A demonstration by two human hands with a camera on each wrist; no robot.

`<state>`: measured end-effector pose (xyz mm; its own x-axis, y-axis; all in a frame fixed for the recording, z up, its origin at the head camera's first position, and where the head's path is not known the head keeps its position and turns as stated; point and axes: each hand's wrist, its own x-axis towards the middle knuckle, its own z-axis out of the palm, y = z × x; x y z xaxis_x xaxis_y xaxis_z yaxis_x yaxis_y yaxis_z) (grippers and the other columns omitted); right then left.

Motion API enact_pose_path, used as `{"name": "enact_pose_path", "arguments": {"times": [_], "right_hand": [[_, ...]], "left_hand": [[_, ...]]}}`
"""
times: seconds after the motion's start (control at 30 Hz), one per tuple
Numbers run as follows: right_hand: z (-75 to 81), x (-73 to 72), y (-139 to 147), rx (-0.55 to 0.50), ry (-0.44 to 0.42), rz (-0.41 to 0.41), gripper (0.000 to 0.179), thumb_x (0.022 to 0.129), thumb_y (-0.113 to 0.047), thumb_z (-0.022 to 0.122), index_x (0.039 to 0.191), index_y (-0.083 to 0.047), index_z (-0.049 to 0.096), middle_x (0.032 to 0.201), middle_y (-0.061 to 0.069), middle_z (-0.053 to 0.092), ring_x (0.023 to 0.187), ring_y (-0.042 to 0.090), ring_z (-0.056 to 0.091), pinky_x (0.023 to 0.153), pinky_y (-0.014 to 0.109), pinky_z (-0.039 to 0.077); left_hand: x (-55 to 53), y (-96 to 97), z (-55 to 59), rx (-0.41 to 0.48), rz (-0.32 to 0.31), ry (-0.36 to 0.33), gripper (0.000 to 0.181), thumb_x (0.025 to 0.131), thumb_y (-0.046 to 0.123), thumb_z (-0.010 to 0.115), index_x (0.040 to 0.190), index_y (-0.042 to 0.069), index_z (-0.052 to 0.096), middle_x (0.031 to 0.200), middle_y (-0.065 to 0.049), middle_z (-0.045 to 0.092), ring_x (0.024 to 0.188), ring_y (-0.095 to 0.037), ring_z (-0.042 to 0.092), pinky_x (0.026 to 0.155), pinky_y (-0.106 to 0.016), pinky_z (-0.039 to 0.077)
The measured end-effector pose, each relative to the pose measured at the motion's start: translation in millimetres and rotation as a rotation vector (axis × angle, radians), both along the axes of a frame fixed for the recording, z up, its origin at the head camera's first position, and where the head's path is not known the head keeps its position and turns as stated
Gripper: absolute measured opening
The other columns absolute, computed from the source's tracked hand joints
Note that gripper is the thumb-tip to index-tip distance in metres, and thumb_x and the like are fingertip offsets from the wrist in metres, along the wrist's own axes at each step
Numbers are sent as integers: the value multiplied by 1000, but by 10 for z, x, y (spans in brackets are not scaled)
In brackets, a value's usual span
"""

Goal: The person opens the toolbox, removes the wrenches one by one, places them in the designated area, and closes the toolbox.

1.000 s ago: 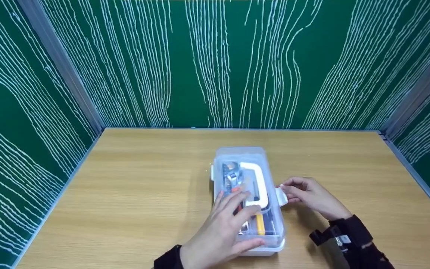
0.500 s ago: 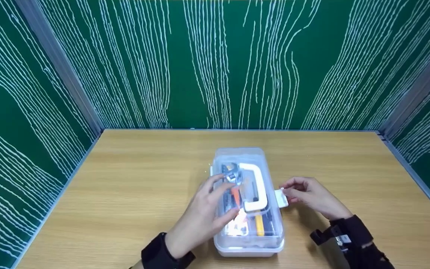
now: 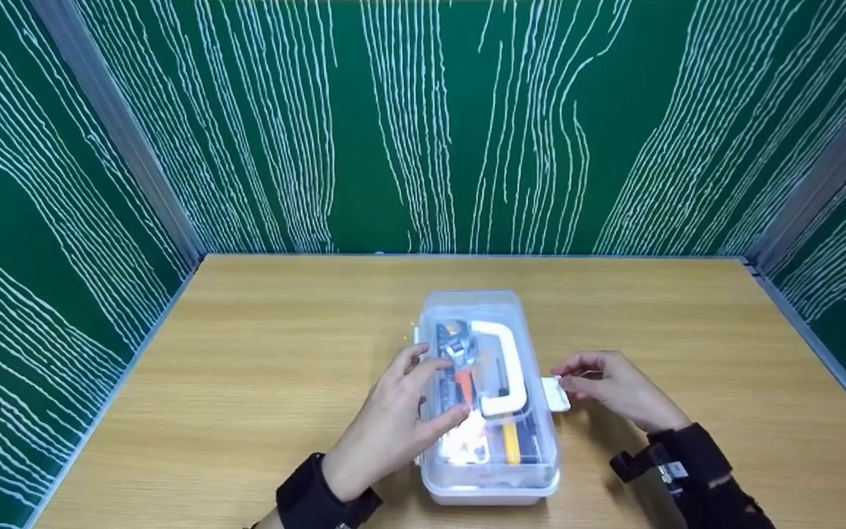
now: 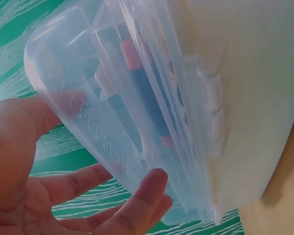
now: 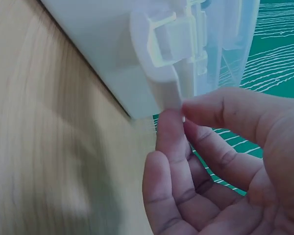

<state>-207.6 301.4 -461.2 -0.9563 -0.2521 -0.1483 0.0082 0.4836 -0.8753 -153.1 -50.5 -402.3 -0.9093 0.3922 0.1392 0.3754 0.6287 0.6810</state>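
Observation:
A toolbox with a clear plastic lid (image 3: 478, 476) and white base stands on the table, the lid down. My right hand (image 3: 614, 386) pinches the white latch (image 3: 556, 397) on its right side between thumb and index finger. In the right wrist view the latch (image 5: 164, 83) sticks out from the box wall. My left hand (image 3: 386, 430) spreads its fingers around the left edge of the lid, thumb over the top. Through the plastic show a grey metal tool (image 3: 458, 351), an orange piece (image 3: 464, 383) and a yellow strip (image 3: 512, 442). A white carrying handle (image 3: 515, 367) lies folded on the lid.
The wooden table (image 3: 283, 353) extends on both sides of the toolbox. Green walls (image 3: 408, 125) with white wavy lines enclose its back and sides. White hinges (image 4: 213, 103) line the box's left side in the left wrist view.
My left hand has shifted left, from across the front of the lid to its left edge. The latch in my right hand has swung slightly farther out from the box.

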Motion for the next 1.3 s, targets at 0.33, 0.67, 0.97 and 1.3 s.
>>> {"name": "enact_pose_path", "arguments": {"times": [0.33, 0.67, 0.97, 1.3], "right_hand": [[-135, -21, -34, 10, 13, 33, 26, 101, -12, 72, 121, 4, 73, 112, 14, 77, 93, 19, 69, 76, 26, 61], [-166, -5, -114, 32, 15, 34, 27, 98, -12, 76, 120, 4, 74, 108, 13, 77, 91, 20, 70, 74, 26, 62], [-182, -15, -159, 29, -6, 91, 33, 97, -14, 75, 122, 7, 71, 116, 20, 77, 98, 20, 73, 81, 26, 64], [-95, 11, -169, 34, -18, 105, 42, 98, -24, 78, 129, 4, 72, 120, 16, 78, 106, 18, 73, 90, 25, 60]], "left_hand": [[7, 7, -6, -34, 10, 1, 63, 99, 50, 76, 149, 16, 59, 159, -20, 50, 142, -39, 56, 117, -59, 51], [19, 20, 5, -44, 20, -15, 64, 99, 52, 74, 150, 18, 58, 159, -20, 51, 143, -39, 55, 118, -63, 48], [12, 21, -3, -32, 12, -7, 64, 99, 52, 74, 150, 17, 58, 158, -19, 52, 141, -35, 57, 119, -58, 50], [-1, 19, -37, 4, -12, 84, 60, 99, 46, 77, 145, 10, 62, 152, -21, 59, 140, -36, 60, 117, -57, 51]]}}
